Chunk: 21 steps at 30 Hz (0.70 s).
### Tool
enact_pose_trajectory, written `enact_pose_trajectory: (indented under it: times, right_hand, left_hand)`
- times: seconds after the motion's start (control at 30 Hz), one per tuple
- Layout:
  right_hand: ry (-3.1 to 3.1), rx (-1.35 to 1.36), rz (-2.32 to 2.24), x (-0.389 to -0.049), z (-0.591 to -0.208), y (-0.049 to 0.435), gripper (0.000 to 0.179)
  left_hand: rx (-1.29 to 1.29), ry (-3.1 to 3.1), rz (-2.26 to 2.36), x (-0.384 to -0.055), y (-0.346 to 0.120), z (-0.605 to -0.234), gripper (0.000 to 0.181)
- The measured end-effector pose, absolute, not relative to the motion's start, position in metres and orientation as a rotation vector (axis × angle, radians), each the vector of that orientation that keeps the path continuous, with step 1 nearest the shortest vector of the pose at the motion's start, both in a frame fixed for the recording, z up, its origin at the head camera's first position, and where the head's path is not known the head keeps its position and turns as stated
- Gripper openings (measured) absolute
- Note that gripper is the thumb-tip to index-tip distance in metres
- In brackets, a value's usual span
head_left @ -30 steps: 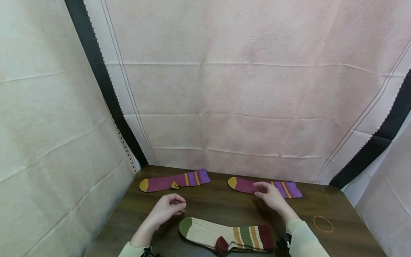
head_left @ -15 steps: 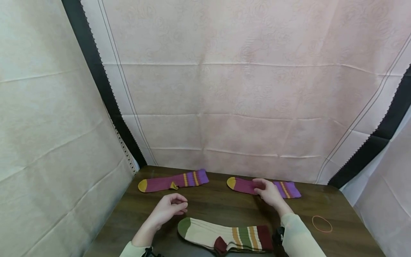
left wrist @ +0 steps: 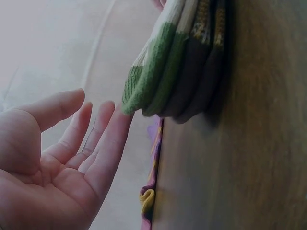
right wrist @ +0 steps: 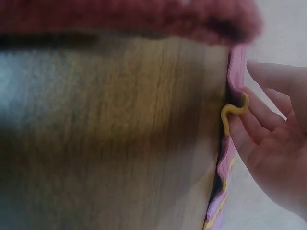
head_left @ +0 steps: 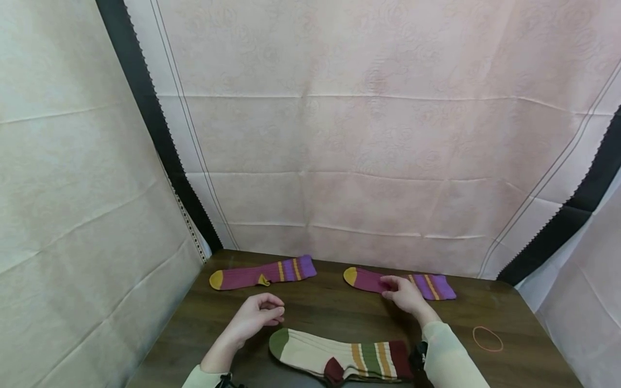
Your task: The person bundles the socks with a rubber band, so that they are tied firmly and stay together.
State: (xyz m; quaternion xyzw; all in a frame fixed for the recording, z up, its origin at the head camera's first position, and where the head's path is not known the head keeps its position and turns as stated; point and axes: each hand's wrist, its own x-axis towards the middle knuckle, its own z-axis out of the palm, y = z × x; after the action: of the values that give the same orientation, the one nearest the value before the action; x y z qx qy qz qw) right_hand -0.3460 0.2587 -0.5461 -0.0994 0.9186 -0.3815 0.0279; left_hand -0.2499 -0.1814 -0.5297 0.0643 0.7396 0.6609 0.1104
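In the head view a maroon and purple sock [head_left: 366, 279] with a yellow toe lies flat at the table's back right. My right hand [head_left: 405, 295] is over its middle, fingers loosely bent; the right wrist view shows thumb and fingers apart beside the sock's yellow heel [right wrist: 235, 110], with nothing pinched. Whether the fingertips touch it, I cannot tell. A matching sock [head_left: 242, 277] lies at the back left. In front of that one hovers my left hand [head_left: 254, 318], relaxed and holding nothing. Nearest to it is a layered stack of cream socks [head_left: 315, 347] with green toes and dark red cuffs.
An orange rubber band [head_left: 488, 339] lies on the right side of the dark wooden table [head_left: 456, 345]. Pale cloth hangs [head_left: 339, 161] stand close behind the table and at both sides, with black strips along the corners.
My right hand shifts only slightly over the right maroon sock, its fingers dipping and its forearm edging left. The left hand and the socks stay nearly still.
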Motion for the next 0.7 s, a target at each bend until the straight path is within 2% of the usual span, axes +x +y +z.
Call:
enact_pose_trajectory:
  times: [0.4, 0.7]
  right_hand:
    - [2.650, -0.269, -1.314, -0.335, -0.543, 0.253, 0.040]
    - [2.684, -0.318, -1.200, -0.332, -0.543, 0.250, 0.053]
  left_hand:
    - [0.233, 2.167, 1.930, -0.253, -0.176, -0.529, 0.029]
    - [0.275, 2.148, 1.915, -0.258, -0.163, -0.528, 0.028]
